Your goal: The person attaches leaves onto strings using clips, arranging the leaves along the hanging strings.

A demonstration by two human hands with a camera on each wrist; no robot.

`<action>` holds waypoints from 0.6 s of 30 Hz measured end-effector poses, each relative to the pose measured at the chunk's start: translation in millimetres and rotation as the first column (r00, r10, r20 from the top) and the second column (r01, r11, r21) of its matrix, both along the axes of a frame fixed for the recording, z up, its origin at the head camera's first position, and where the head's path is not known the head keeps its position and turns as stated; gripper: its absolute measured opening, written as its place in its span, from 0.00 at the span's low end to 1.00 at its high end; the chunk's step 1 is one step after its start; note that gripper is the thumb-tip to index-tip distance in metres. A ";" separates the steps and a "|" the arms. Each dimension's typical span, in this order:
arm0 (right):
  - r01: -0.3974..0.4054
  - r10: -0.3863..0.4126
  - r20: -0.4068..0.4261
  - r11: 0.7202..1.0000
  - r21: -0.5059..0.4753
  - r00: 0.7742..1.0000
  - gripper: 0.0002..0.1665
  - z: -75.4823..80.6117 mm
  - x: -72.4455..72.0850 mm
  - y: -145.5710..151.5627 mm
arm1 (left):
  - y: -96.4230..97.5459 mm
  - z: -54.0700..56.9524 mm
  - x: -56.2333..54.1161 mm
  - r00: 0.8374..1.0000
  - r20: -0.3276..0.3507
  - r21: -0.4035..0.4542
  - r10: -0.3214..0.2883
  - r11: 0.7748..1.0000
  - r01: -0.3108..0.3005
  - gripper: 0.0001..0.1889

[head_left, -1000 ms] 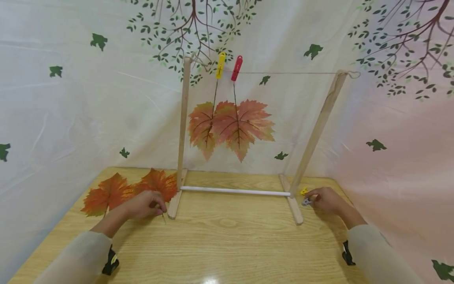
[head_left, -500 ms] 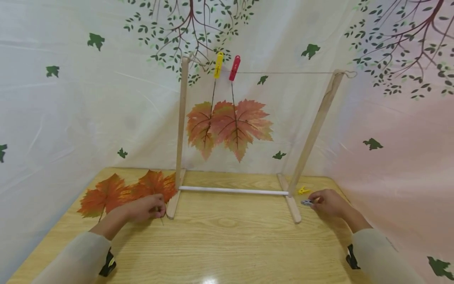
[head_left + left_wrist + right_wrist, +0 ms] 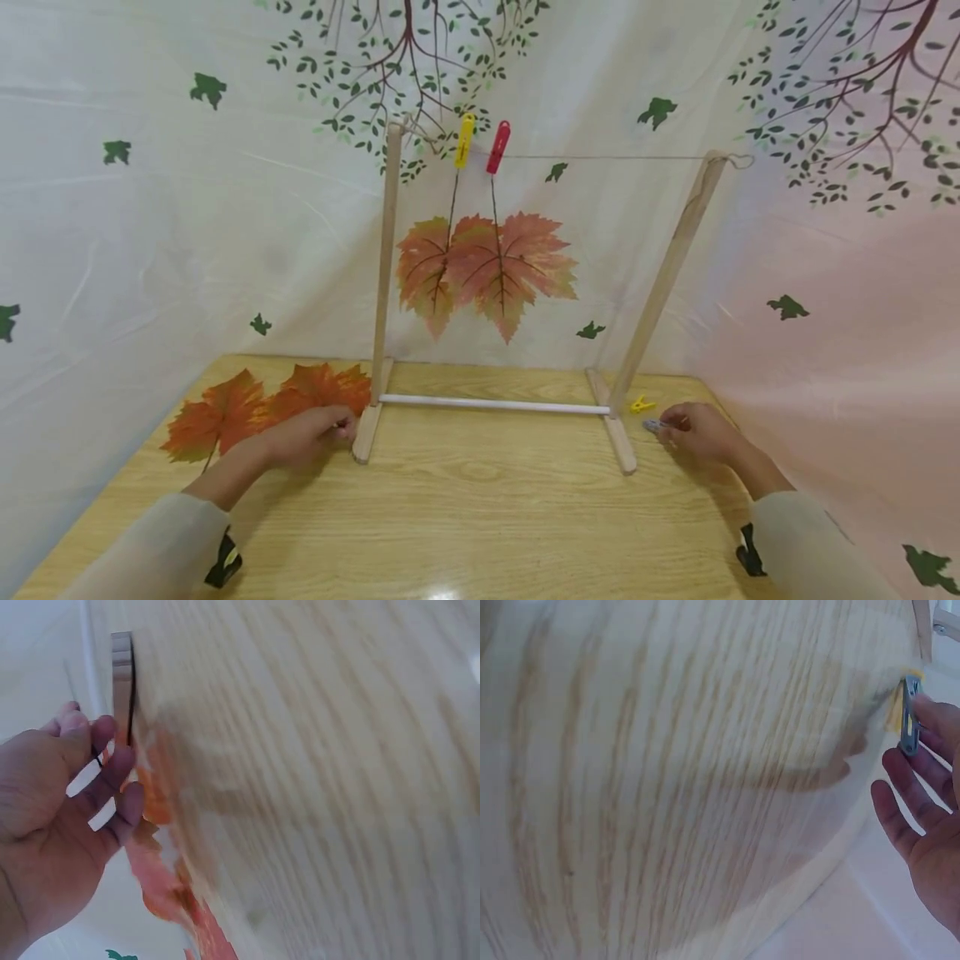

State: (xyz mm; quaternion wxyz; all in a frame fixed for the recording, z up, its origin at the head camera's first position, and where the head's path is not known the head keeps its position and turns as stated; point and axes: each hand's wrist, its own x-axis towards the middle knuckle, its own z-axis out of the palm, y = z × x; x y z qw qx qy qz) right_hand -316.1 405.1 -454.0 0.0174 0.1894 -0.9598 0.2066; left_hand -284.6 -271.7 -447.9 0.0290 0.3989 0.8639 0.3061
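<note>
My left hand (image 3: 311,437) pinches the thin stem of an orange maple leaf (image 3: 318,387) between thumb and index finger; the stem's end pokes out above the fingertips in the left wrist view. A second orange leaf (image 3: 221,417) lies beside it on the table. Over at the right, my right hand (image 3: 697,429) holds a grey clothespin (image 3: 910,716) by thumb and fingers. Just behind that, a yellow clothespin (image 3: 642,404) rests on the wood. Two reddish leaves (image 3: 510,267) hang by their stems from a string, held by a yellow peg (image 3: 464,142) and a red peg (image 3: 498,148).
A wooden frame stands between my hands, with a left post (image 3: 387,258), a right post (image 3: 671,267), a white crossbar (image 3: 495,405) and flat feet. The string (image 3: 600,157) spans the post tops. A printed cloth (image 3: 300,208) surrounds the table (image 3: 480,500).
My right hand has lifted the grey clothespin away from the yellow one and drawn slightly right. The leaf in my left hand has shifted a little left, its stem end drawn into the fingers.
</note>
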 end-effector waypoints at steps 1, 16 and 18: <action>-0.003 0.003 -0.025 1.000 0.002 1.000 0.09 1.1 0.9 0.0 | 1.2 -0.3 -1.9 1.000 -0.026 0.019 0.014 1.000 -0.013 0.07; 0.027 -0.037 -0.195 0.998 -0.055 0.980 0.18 26.9 7.9 -5.3 | 27.2 29.5 3.5 0.938 -0.252 0.056 0.238 0.971 -0.232 0.04; 0.015 -0.024 -0.227 0.999 -0.044 0.974 0.13 32.1 8.5 -6.5 | 33.6 36.1 8.4 0.920 -0.290 0.032 0.264 0.963 -0.266 0.03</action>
